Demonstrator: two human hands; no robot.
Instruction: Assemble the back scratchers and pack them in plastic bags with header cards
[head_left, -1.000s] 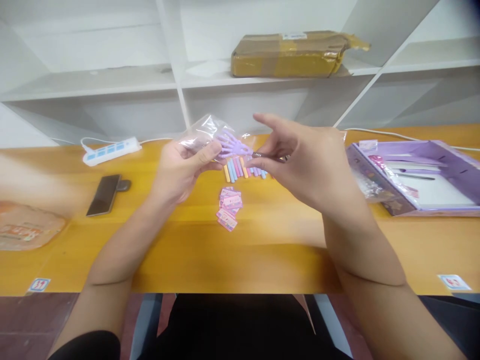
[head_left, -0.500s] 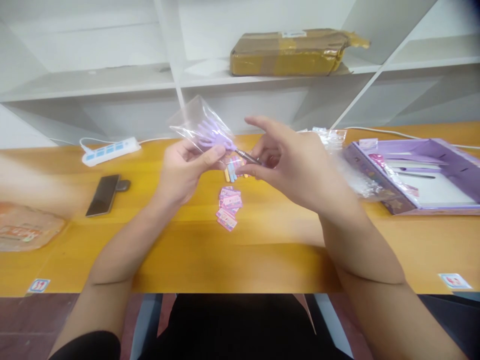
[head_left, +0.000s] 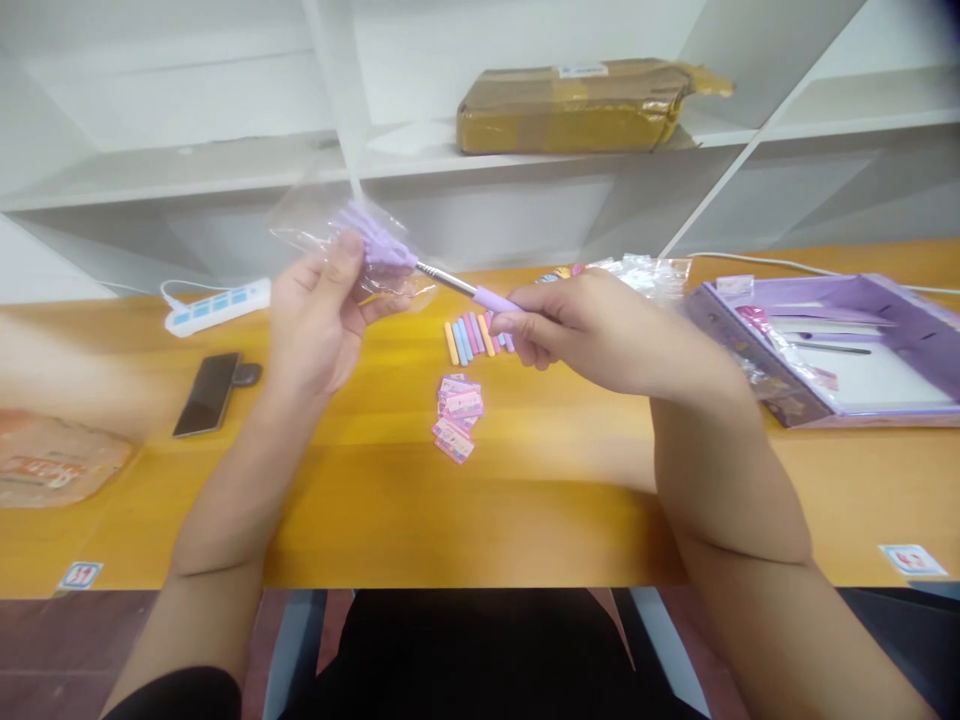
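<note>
My left hand is closed on a clear plastic bag, pinching it above the yellow table. A purple hand-shaped pointer has its finger end still inside the bag. Its thin metal rod runs right to a purple handle, which my right hand grips in closed fingers. Below the two hands lie several pastel chalk sticks in a row and a small pile of pink sticker cards.
An open purple box with more items sits at the right, crinkled plastic beside it. A white power strip and a dark phone lie at the left. A brown parcel rests on the white shelf behind.
My left hand has moved up and left with the bag. The right hand now grips the purple handle, and the rod shows stretched out between the hands.
</note>
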